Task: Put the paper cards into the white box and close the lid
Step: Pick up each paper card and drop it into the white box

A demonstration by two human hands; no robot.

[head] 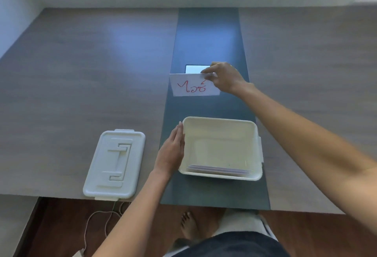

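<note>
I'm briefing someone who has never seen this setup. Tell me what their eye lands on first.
First, the white paper card with red handwriting, pinched at its top edge by the right hand above the dark blue table strip. Next, the open white plastic box nearer the person, steadied at its side by the flat left hand, with cards already inside. Its white lid lies apart to the left.

The box (221,148) stands open-topped, cards (219,170) only along its near wall. The left hand (172,150) flanks its left side. Bare desk (81,73) separates box and lid (115,165).
</note>
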